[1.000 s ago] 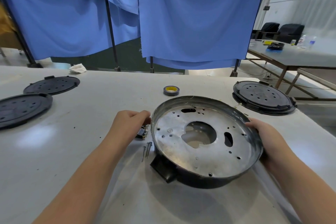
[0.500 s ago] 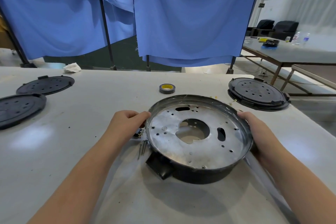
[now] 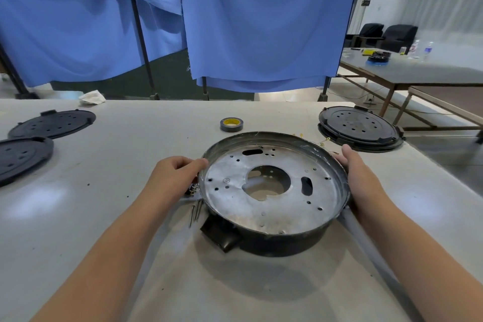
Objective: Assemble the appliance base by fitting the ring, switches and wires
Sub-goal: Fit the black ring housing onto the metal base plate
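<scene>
The round metal base (image 3: 274,191) sits near the middle of the white table (image 3: 104,217), its silver plate facing up and ringed by a dark rim, a black block jutting from its near-left edge; the left hand (image 3: 173,178) holds the rim at the left, fingers curled with their tips on the lip, and the right hand (image 3: 358,178) cups the rim at the right, thumb up along the edge and the other fingers hidden behind the wall; to my eye this is a steadying or turning step early on, since no switches or wires show fitted in the plate; the risks follow from what lies close by; two long screws (image 3: 195,213) lie on the table just beside the base at its near-left, and a small dark part (image 3: 193,189) sits half hidden under the left hand, so a turn or slide of the base could sweep them away or trap them beneath it; small brass bits (image 3: 324,141) lie just beyond the far-right rim and could scatter the same way; a pale strip (image 3: 366,248) runs under the right forearm and could snag; the thin rim may also be sharp on the fingers; a roll of tape (image 3: 231,124) and black covers (image 3: 359,132) stand well apart.
</scene>
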The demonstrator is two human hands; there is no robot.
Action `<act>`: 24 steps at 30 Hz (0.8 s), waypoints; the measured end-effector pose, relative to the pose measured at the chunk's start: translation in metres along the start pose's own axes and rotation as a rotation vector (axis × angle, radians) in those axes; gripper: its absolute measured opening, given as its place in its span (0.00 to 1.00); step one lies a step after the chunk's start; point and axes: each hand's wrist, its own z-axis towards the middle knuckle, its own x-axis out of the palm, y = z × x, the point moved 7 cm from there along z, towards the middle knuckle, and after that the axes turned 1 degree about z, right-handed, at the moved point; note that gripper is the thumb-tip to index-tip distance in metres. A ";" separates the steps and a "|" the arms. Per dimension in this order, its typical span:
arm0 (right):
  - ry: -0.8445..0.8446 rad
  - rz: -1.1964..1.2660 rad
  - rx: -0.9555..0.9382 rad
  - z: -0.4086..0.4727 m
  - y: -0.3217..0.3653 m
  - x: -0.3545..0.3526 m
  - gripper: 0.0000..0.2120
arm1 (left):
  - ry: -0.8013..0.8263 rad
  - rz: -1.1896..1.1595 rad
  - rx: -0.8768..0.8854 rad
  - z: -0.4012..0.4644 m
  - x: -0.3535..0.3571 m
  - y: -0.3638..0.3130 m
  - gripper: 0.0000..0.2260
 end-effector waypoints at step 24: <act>0.012 -0.761 -0.422 -0.002 0.032 -0.016 0.07 | 0.517 0.637 0.854 -0.112 0.080 -0.061 0.08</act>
